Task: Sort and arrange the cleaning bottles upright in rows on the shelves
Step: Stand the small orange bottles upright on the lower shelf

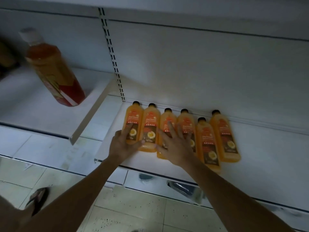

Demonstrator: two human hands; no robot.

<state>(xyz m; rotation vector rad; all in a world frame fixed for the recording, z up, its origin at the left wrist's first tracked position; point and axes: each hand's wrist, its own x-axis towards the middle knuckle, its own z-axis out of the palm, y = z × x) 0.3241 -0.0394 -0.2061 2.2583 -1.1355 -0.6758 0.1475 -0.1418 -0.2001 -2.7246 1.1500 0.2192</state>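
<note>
Low light, looking down on a white lower shelf (267, 156). I am seeing a row of orange bottles (224, 138), six in all, lying label-up side by side, black caps pointing at the back panel (200, 72).

- The left grip (123, 144) is clamping round the lower end of the leftmost bottle (133, 119), thumb across its label.
- The right grip (175, 144) is lying apart, fingers straight and spread, resting over the third bottle (167, 120) and the fourth bottle (184, 120).
- The fifth bottle (208, 148) is sitting forward of its neighbours, base at the shelf's front edge.
- A larger orange-red bottle (55, 72), white-capped and blurred, is standing on the higher shelf (41, 113) to the left.
- A sandalled foot (39, 198) is showing on the tiled floor (133, 215).
</note>
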